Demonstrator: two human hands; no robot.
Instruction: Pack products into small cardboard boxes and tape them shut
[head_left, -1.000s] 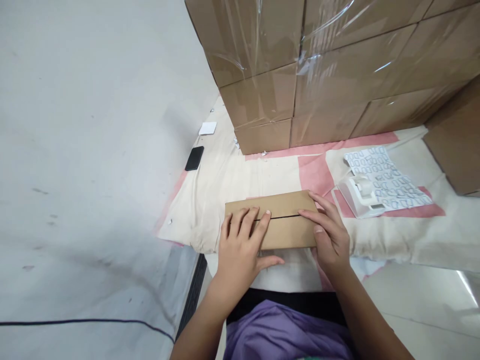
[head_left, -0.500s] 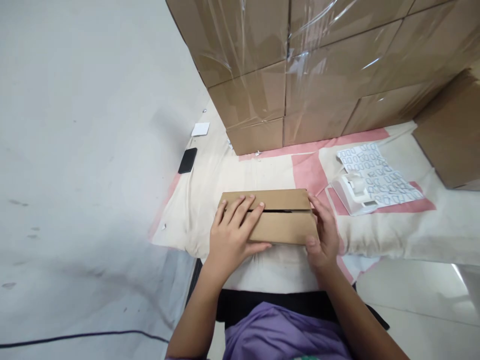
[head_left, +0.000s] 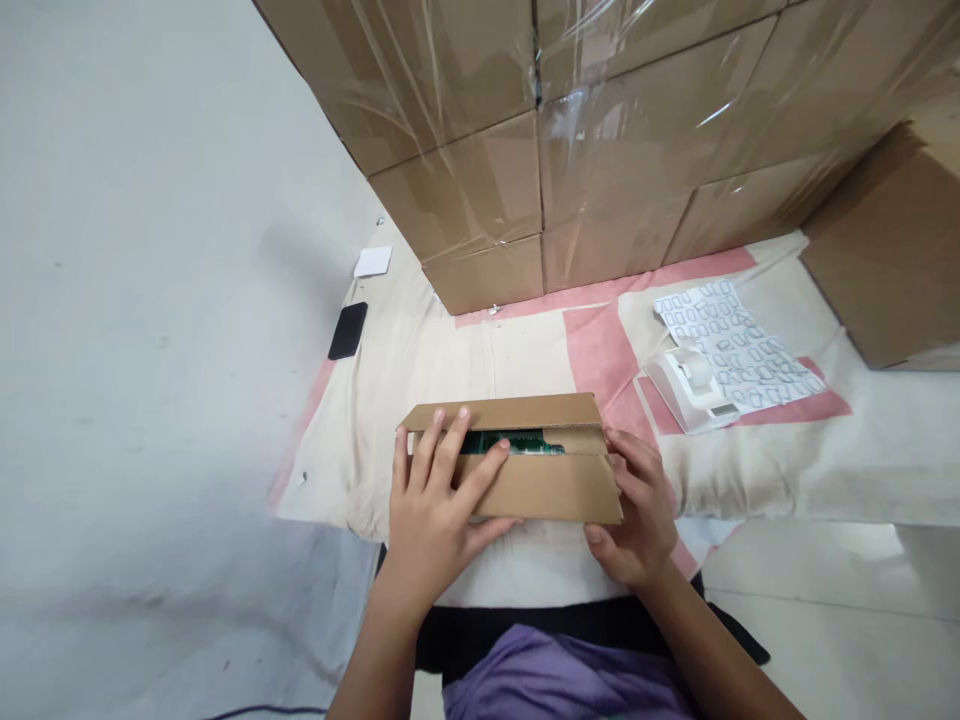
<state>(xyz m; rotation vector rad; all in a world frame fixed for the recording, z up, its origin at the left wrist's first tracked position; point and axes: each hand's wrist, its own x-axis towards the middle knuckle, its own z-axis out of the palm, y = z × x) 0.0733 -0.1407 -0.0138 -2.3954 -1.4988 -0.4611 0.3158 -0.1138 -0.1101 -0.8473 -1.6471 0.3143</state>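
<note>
A small brown cardboard box (head_left: 536, 490) lies lengthwise before me on the cloth, its two long top flaps parted. Through the gap shows something dark green (head_left: 525, 440), whose kind I cannot make out. My left hand (head_left: 439, 490) grips the left part of the box, fingers spread across the flaps and the thumb along the near side. At the other end, my right hand (head_left: 637, 500) holds the right edge, with its thumb low at the near corner and its fingers behind the end.
Tall film-wrapped cartons (head_left: 465, 190) stand at the back, another carton (head_left: 892, 250) at the right. A white tape dispenser (head_left: 694, 390) rests by a printed sheet (head_left: 739, 340). A black flat object (head_left: 348, 331) and a white card (head_left: 373, 262) lie near the cloth's left edge.
The gap between the flaps has widened, and the green content now shows. My left hand has shifted left on the box. The whole view has also moved slightly.
</note>
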